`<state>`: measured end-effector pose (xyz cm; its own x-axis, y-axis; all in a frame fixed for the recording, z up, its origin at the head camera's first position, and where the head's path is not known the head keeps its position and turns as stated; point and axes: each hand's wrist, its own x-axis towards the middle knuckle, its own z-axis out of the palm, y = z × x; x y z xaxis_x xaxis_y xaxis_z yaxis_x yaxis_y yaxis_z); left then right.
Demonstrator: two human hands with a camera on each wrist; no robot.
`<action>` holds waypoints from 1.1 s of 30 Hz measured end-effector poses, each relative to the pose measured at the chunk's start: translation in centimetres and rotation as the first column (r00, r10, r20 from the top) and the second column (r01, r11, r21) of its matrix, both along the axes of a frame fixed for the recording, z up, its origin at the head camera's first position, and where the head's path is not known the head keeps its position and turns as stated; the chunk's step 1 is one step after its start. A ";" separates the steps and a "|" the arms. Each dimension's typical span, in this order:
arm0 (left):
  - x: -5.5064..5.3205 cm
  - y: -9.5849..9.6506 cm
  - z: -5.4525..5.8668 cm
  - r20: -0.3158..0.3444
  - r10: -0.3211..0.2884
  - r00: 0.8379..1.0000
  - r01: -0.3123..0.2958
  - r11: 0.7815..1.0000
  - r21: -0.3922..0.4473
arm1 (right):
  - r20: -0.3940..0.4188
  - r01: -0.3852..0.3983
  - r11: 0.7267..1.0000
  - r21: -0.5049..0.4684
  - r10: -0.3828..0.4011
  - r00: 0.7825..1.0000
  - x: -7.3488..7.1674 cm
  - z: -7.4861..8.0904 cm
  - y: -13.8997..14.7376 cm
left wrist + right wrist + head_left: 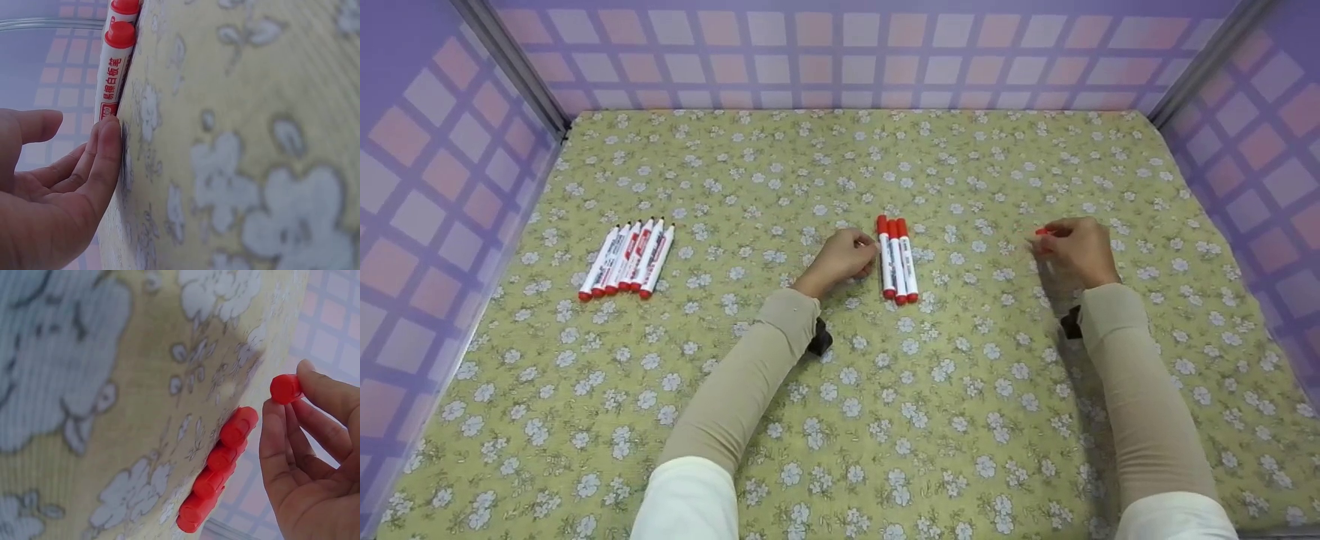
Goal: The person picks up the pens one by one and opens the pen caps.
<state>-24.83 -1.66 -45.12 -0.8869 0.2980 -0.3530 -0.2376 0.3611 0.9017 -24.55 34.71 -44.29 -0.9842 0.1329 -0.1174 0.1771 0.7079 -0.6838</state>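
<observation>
Three white whiteboard markers [895, 262] with red caps lie side by side on the cloth. My left hand [846, 255] is just left of them. In the left wrist view its fingertips reach the side of the nearest marker [112, 73], thumb held apart. My right hand [1084, 244] is off to the right and pinches a red marker cap [286, 388] between thumb and fingers, raised off the cloth. Below that hand, the right wrist view shows several red caps [209, 482] in a row; the hand hides them in the head view.
Several white markers [628, 259] without caps lie in a group on the left, dark tips pointing away. A flowered yellow-green cloth [840, 420] covers the table. Purple checked panels [840, 60] wall the back and both sides.
</observation>
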 end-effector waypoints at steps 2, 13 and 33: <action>0.0 0.2 -0.1 0.001 0.000 1.000 0.000 1.000 0.000 | 0.002 0.007 1.000 0.000 -0.007 1.000 0.0 0.0 0.1; -0.6 1.7 -0.3 -0.070 0.003 0.998 -0.012 0.991 -0.130 | 0.014 0.011 1.000 0.025 -0.011 1.000 0.2 -0.2 0.7; -1.3 2.9 -0.3 -0.070 0.062 0.996 -0.077 0.971 -0.227 | 0.008 0.003 0.999 0.052 -0.003 1.000 0.4 -0.8 0.9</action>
<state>-26.17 1.20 -45.40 -0.9250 0.1525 -0.3481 -0.2155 0.5441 0.8109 -24.10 35.62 -45.13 -0.9828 0.1419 -0.1184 0.1848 0.7421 -0.6444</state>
